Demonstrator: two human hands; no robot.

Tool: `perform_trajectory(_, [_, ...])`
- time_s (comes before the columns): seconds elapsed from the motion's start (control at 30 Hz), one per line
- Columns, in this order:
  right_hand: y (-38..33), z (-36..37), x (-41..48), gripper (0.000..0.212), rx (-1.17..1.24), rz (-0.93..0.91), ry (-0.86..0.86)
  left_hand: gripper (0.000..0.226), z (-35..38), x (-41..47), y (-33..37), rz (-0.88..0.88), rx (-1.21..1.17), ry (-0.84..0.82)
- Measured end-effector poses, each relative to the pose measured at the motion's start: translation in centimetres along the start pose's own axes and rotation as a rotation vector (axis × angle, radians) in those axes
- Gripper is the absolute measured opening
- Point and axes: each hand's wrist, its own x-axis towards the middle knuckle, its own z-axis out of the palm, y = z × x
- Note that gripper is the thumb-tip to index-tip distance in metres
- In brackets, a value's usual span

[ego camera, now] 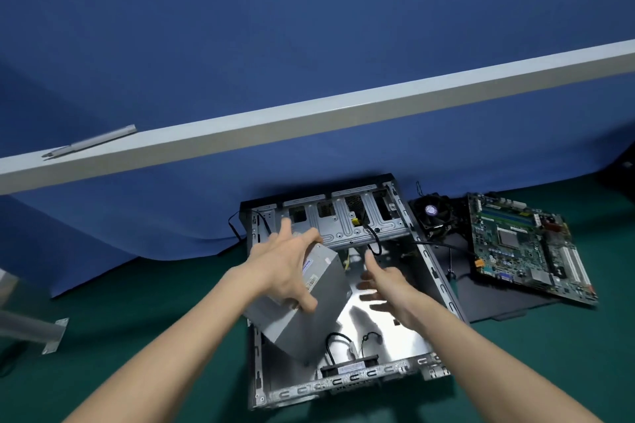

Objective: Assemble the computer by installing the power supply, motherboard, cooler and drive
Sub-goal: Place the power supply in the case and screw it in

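left hand (281,268) grips power supply (311,323), long axis seemingly diagonal; right hand (385,292) spread, empty.

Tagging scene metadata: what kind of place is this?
Probably a staged PC-assembly workstation, not a home desk: an open computer case lies on a green mat, a bare motherboard and cooler sit beside it, and blue cloth drapes the backdrop.

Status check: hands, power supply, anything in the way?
Left hand grips power supply, tilted over open case. Right hand open beside it. Black cables loose inside case.
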Motion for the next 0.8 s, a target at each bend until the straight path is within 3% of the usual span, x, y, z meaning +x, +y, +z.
perform_trajectory(0.1, [-0.7, 1.4, 0.5, 0.071, 0.228, 0.142, -0.156, 0.098, 0.2, 0.0, 0.3, 0.070, 0.043, -0.025])
perform_trajectory(0.17, [-0.8, 2.2, 0.8, 0.066, 0.303, 0.145, -0.155, 0.098, 0.6, 0.2, 0.5, 0.106, 0.073, -0.047])
perform_trajectory(0.3, [0.3, 2.6, 1.6, 0.012, 0.308, 0.159, -0.038, 0.101, 1.4, 0.7, 0.9, 0.107, 0.098, -0.102])
perform_trajectory(0.4, [1.6, 2.2, 1.8, 0.012, 0.385, 0.214, -0.087, 0.101, 1.8, 0.8, 1.0, 0.111, 0.101, -0.129])
perform_trajectory(0.5, [2.7, 2.5, 2.1, 0.015, 0.313, 0.207, -0.053, 0.105, 2.5, 1.0, 1.5, 0.127, 0.139, -0.172])
perform_trajectory(0.63, [3.4, 3.5, 2.3, 0.047, 0.107, 0.160, 0.030, 0.105, 3.0, 1.3, 2.2, 0.160, 0.209, -0.186])
perform_trajectory(0.8, [3.7, 3.3, 3.0, 0.024, 0.040, 0.126, 0.063, 0.106, 4.2, 1.6, 2.3, 0.164, 0.212, -0.201])
